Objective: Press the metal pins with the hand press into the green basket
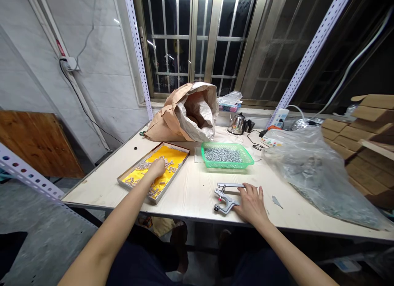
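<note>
Your left hand bunches over loose metal pieces in the yellow-lined tray on the counter, any pinch hidden. Your right hand clasps hand-press pliers, jaws apart; with tray and green basket well stocked, much work seems left.

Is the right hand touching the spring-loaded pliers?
Touching. The head view shows the right hand on the handle end of the spring-loaded pliers, with no visible gap.

1 steel kettle, barred window, stacked cardboard boxes
</note>
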Available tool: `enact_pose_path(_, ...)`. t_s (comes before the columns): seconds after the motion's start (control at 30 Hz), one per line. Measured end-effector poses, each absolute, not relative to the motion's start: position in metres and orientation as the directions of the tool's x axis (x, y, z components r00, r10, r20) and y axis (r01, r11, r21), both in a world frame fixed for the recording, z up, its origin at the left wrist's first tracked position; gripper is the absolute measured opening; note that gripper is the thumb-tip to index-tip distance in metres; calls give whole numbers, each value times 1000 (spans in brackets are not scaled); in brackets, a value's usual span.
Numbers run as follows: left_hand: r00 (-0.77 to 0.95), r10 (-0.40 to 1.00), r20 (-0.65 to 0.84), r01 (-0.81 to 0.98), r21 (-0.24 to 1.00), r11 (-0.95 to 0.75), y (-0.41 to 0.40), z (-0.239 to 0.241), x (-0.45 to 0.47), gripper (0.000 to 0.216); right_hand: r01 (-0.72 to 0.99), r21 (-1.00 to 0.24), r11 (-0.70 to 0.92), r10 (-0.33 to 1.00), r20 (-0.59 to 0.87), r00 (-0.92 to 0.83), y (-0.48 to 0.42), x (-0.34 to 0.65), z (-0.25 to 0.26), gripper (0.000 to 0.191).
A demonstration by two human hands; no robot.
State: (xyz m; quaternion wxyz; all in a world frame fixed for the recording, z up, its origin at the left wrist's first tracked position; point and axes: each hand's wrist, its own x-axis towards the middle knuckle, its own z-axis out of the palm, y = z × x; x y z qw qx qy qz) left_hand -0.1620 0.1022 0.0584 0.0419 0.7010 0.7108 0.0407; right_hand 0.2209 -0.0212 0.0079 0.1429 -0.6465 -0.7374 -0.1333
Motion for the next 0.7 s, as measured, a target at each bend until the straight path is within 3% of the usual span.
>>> enact_pose_path(0.17,-17,1000,17,997,80,16,93,54,-159,27,989,32,143,890,434,-142,-23,219,10,48)
enact_pose_path(0.27,-36,993,115,994,103,24,77,59,-159,34,989,35,146,885,441,-147,-23,218,14,48)
enact_pose_path(0.33,-47,980,194,971,240,-1,65,64,-149,30,988,35,150,885,441,-150,-22,216,17,49)
enact_pose_path(0.4,-32,980,198,869,490,-71,51,67,-129,22,987,40,158,883,442,-159,-21,214,19,49)
enact_pose_path(0.47,38,993,108,644,758,-107,35,63,-100,17,985,46,164,882,441,-168,-20,212,22,49)
enact_pose_path(0.53,153,988,-17,368,929,-41,19,52,-67,15,984,49,170,881,441,-174,-18,210,24,49)
enact_pose_path(0.63,222,968,-119,73,992,106,4,30,-26,13,981,43,187,875,447,-186,-17,206,28,50)
enact_pose_path(0.7,201,970,-138,-1,990,141,0,17,-10,17,980,39,197,866,462,-193,-17,204,30,49)
